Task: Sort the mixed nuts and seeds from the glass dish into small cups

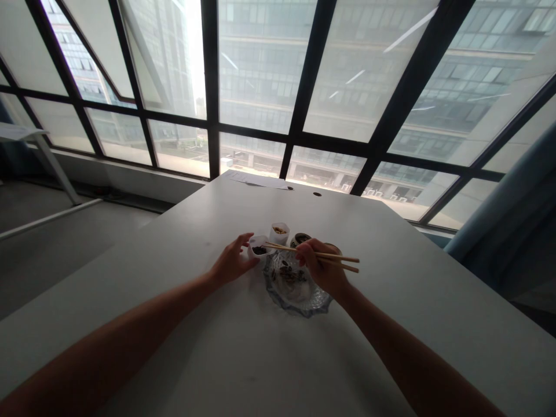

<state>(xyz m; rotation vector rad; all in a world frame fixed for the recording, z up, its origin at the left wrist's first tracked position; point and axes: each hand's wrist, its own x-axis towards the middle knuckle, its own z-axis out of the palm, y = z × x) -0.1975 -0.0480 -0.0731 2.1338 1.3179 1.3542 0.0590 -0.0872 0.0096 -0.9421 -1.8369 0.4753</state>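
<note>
My right hand [325, 272] is closed around a pair of wooden chopsticks [343, 256]. Their tips reach left to the rim of a small white cup [252, 253] with small dark pieces [259, 251] in it. Thumb and fingers of my left hand [230, 262] curve around that cup's left side. Between the hands lies a clear glass plate [305, 313] with a scalloped rim, several dark seed-like pieces [291, 274] on it. I cannot make out anything between the chopstick tips.
Behind the plate stand a second white cup [280, 238] with yellowish bits and a dark round container [298, 237]; another container [334, 248] is partly hidden by my right hand. Paper [258, 180] lies at the far end of the white table [195, 341]. Windows rise beyond; a blue curtain [508, 214] hangs right.
</note>
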